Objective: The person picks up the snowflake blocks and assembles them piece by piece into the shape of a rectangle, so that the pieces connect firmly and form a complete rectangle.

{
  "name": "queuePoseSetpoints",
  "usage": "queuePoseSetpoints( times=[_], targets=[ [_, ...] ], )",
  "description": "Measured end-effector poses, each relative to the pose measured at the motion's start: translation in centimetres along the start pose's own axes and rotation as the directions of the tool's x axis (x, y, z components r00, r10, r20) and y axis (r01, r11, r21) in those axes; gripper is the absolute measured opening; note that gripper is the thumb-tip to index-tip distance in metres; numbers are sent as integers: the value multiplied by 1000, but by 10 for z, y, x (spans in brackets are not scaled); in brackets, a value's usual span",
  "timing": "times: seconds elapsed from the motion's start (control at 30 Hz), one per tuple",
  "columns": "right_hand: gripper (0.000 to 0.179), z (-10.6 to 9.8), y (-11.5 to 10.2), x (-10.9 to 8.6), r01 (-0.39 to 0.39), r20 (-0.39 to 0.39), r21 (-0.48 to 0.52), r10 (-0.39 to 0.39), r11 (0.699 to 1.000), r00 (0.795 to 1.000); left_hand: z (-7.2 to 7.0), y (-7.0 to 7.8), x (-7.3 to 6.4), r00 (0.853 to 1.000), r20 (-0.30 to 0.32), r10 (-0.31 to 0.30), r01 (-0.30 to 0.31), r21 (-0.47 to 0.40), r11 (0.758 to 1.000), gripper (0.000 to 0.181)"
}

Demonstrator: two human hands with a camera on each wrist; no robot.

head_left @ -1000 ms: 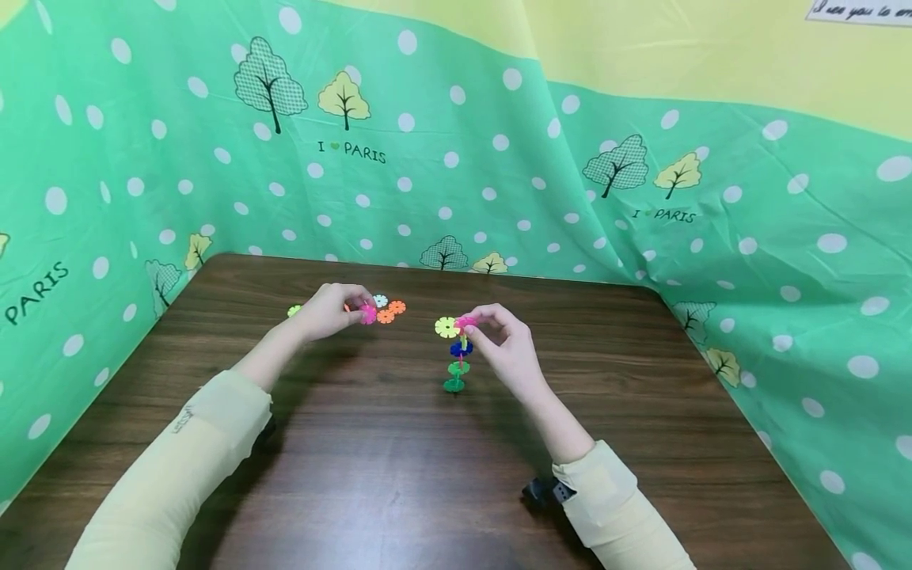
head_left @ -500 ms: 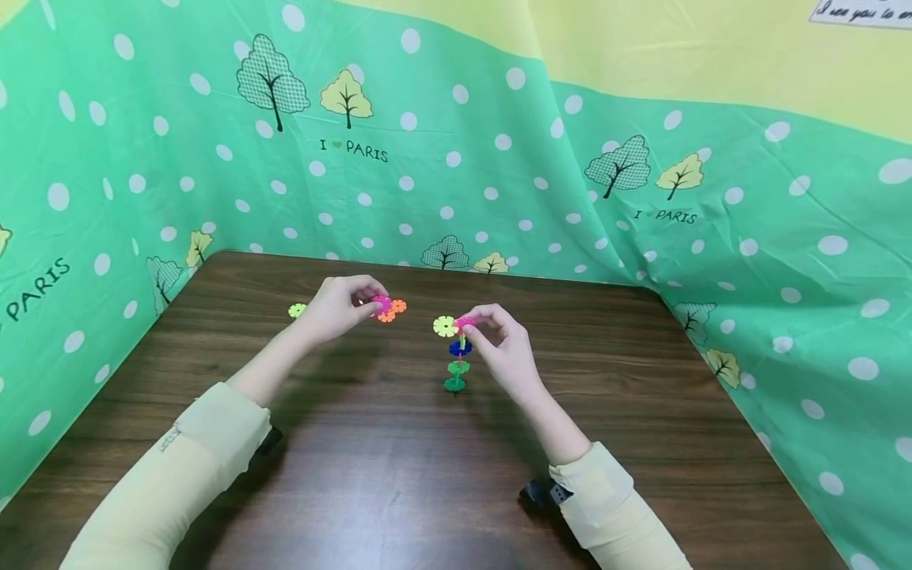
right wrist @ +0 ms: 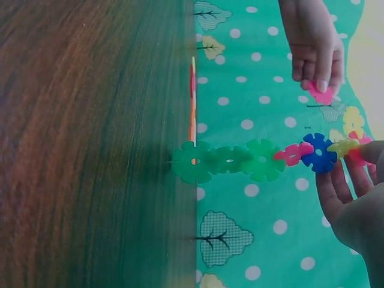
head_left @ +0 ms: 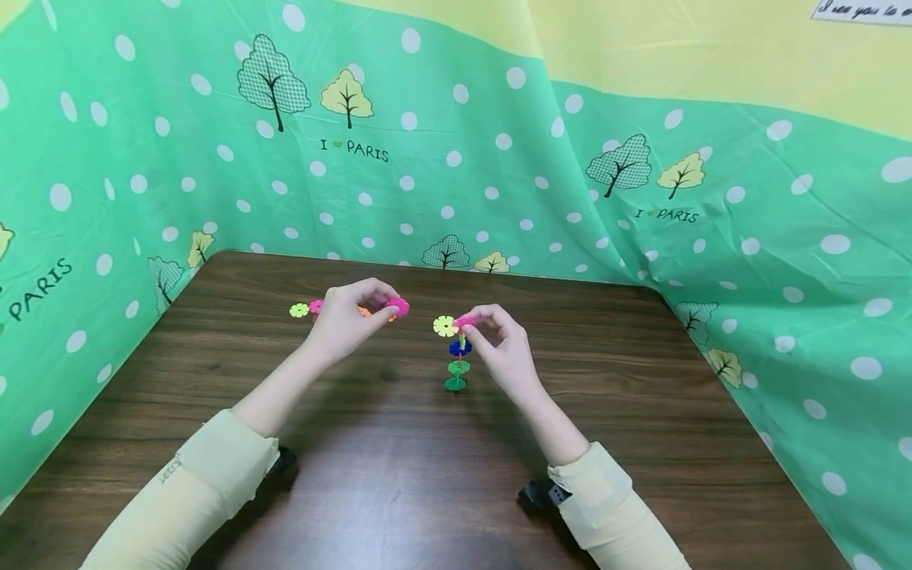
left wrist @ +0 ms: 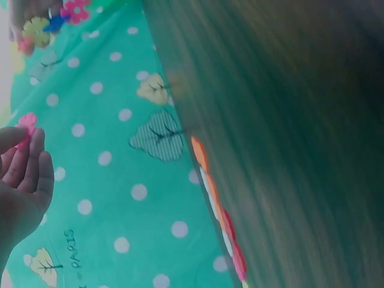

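Observation:
My left hand (head_left: 349,321) pinches a pink flower-shaped interlocking disc (head_left: 398,306) in the air above the table. My right hand (head_left: 507,348) holds the top of an upright column of linked flower discs, gripping its pink top disc (head_left: 465,323). From that disc a yellow disc (head_left: 446,326) juts out to the left. Below come a yellow disc (right wrist: 344,148), a blue disc (right wrist: 319,153), a pink disc (right wrist: 293,154) and several green discs (right wrist: 263,159), down to the tabletop. A gap separates the left hand's disc from the column.
Loose discs lie on the brown table (head_left: 399,475) behind and beside the left hand: a yellow-green one (head_left: 299,310), a pink one (head_left: 317,306) and orange ones (left wrist: 200,153), partly hidden. A green dotted curtain (head_left: 456,174) stands behind the table's far edge.
My left hand has moved right with the pink disc, away from the loose discs and toward the column. My right hand and the column have stayed nearly still.

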State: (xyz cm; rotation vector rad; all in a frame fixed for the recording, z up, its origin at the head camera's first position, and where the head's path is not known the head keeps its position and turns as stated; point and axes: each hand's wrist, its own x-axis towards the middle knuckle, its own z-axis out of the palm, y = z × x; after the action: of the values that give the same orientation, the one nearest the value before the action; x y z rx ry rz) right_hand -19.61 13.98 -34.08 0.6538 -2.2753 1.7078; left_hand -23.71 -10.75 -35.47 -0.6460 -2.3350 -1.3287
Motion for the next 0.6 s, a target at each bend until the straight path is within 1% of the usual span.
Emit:
queuePoseSetpoints(
  times=[0.13,0.23,0.43,0.6],
  targets=[
    [15,1,0,0,-1,0,-3,1,1000,1000,6,9,-6,1000,-6,-2,2,-43,999,10],
    [15,1,0,1,-2,-1,-2,2,1000,1000,10,14,-11,1000,-28,-1,0,-47,999,11],
    [15,2,0,1,0,-3,2,0,1000,1000,20,18,-17,996,-79,29,-34,-72,997,13],
    [15,1,1,2,9,-4,14,-9,1000,1000,28,21,-19,996,-86,26,-35,-105,994,11]
  ],
)
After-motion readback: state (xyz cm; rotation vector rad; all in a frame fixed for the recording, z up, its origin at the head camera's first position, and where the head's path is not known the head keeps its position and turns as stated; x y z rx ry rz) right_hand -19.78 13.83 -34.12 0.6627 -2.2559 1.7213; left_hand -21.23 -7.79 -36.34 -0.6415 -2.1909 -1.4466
